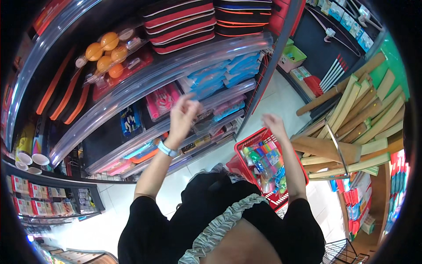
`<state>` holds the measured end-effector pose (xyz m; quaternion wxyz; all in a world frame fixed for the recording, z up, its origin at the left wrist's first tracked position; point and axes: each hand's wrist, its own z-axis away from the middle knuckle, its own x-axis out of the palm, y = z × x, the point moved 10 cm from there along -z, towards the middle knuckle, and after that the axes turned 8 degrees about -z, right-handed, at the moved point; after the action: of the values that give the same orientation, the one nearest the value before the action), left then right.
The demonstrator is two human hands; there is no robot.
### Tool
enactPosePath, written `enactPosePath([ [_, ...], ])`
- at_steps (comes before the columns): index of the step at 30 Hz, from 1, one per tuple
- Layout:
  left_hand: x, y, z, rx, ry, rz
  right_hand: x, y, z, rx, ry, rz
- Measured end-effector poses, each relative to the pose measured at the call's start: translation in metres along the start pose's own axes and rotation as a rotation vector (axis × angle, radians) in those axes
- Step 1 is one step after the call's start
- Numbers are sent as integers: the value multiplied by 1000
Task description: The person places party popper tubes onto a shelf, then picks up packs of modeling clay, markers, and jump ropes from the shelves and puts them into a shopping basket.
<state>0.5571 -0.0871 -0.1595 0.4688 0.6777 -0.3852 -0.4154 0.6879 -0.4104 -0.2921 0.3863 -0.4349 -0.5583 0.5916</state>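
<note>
My left hand (184, 115) is raised in front of the shelves, with a watch on its wrist. Its fingers are curled and slightly blurred, and I see nothing held in it. Just beyond it lie pink packs (163, 100) and stacked blue plastic packets (211, 79). My right hand (272, 123) hangs above the far rim of a red shopping basket (237, 145), blurred, its fingers bent; whether it touches the rim or holds anything I cannot tell. Colourful packaged goods (267, 161) fill the basket.
Clear plastic strips (158, 72) edge the curved shelves. Red and black zipped cases (179, 26) and packs of orange balls (110, 41) stand higher up. Wooden bats (356, 118) crowd a rack at the right, near the basket. A black wire basket (339, 252) is at the lower right.
</note>
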Motion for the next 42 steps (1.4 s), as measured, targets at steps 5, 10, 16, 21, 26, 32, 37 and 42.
enactPosePath([
  [5, -41, 3, -41, -191, 121, 233, 79, -134, -60, -178, -58, -230],
  [10, -38, -10, -71, -275, -24, 233, 90, -166, -107, -190, 96, -301],
  [16, -25, -6, -91, -251, -192, 262, 86, -162, -133, -76, 196, -241],
  [21, -7, -4, -94, -309, -267, 378, 88, -160, -139, -65, 131, -141],
  [26, -1, -5, -100, -287, -304, 355, 91, -164, -129, -81, 102, -161],
  [32, 24, 5, -74, -390, -483, 627, 84, -162, -94, -155, 92, -210],
  [37, 49, 13, -11, -416, -624, 483, 57, -139, -57, -206, 128, -349],
  [42, 74, 31, 33, -256, -737, 193, 25, -113, -14, -199, 201, -579],
])
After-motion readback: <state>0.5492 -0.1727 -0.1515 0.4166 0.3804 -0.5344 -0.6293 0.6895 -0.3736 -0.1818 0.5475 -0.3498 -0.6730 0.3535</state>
